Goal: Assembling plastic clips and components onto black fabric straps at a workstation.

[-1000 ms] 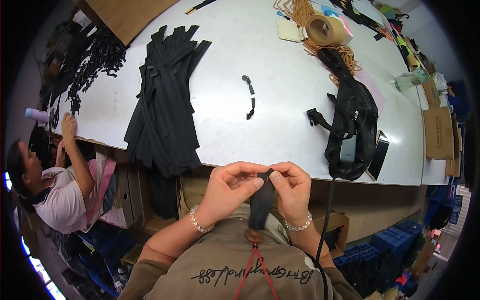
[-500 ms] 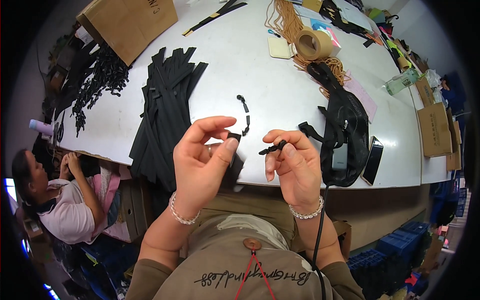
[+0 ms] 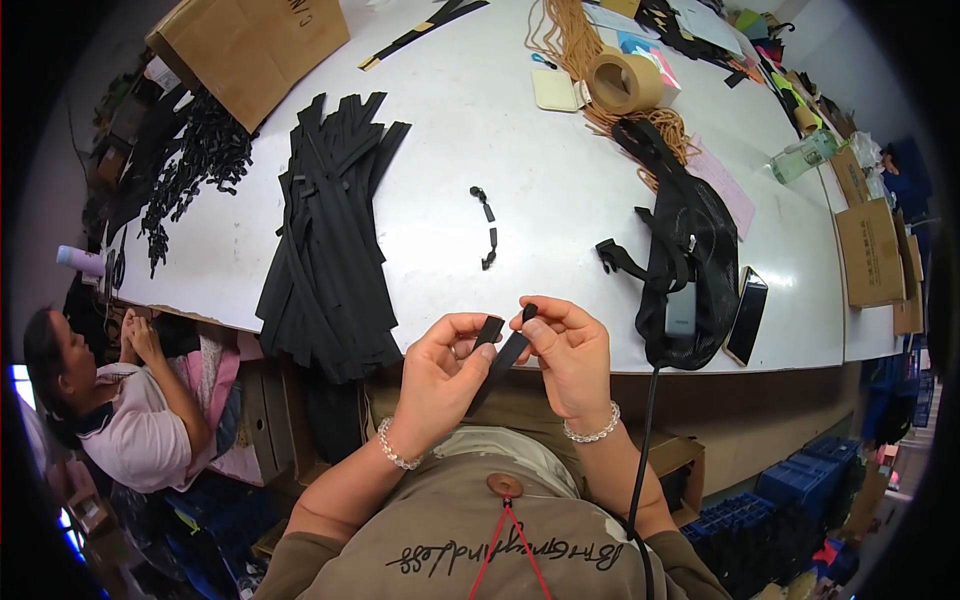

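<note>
My left hand (image 3: pixel 442 375) pinches one end of a black zipper strip (image 3: pixel 510 352), whose length hangs between my hands toward my lap. Thumb and fingers of my right hand (image 3: pixel 578 362) are closed on a small black zipper pull (image 3: pixel 529 312), mostly hidden by the fingertips. The strip's other part runs up against the right thumb; whether it is threaded into the pull I cannot tell. Farther out on the white table (image 3: pixel 440 140) lie small black zipper pulls (image 3: pixel 489 240) in a short row. Left of them is a heap of black zipper strips (image 3: pixel 335 230).
A pile of black pulls (image 3: pixel 205 150) lies beside a cardboard box (image 3: pixel 250 55). To the right are a black mesh bag (image 3: pixel 700 230), a phone (image 3: pixel 746 315), a tape roll (image 3: pixel 625 83) and tan cords (image 3: pixel 570 40). Another person (image 3: pixel 135 400) sits at left.
Both hands have come down toward the table's near edge and closer together. The pull in my right hand is now brought up to the zipper strip.
</note>
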Action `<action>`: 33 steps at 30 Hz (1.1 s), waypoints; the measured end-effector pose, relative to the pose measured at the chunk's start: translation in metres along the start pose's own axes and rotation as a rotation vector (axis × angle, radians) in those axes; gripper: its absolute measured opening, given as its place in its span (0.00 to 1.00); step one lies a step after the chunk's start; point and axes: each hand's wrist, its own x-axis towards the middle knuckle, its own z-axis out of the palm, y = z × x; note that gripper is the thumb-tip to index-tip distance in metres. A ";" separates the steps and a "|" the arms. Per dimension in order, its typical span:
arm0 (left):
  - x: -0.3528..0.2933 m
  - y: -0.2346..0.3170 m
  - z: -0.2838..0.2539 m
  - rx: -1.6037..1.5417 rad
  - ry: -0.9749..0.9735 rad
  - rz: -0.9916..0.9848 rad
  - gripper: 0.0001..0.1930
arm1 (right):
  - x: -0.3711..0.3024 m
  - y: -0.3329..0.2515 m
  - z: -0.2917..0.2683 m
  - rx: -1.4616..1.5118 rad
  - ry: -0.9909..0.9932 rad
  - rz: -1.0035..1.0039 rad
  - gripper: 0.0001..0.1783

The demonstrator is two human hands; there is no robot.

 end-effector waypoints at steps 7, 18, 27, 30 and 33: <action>-0.006 -0.007 -0.004 -0.010 0.007 -0.040 0.13 | -0.006 0.007 0.001 -0.105 0.058 -0.036 0.13; -0.009 -0.014 -0.008 -0.003 0.024 -0.067 0.13 | -0.011 0.012 -0.005 -0.136 0.118 -0.066 0.11; -0.008 -0.019 -0.009 0.003 0.032 -0.097 0.12 | -0.014 0.013 -0.008 -0.693 0.140 -0.435 0.10; -0.008 -0.021 -0.009 -0.016 0.031 -0.102 0.12 | -0.016 0.009 -0.006 -0.703 0.109 -0.421 0.10; -0.008 -0.021 -0.008 -0.024 0.021 -0.101 0.12 | -0.014 0.008 -0.007 -0.334 0.090 -0.159 0.09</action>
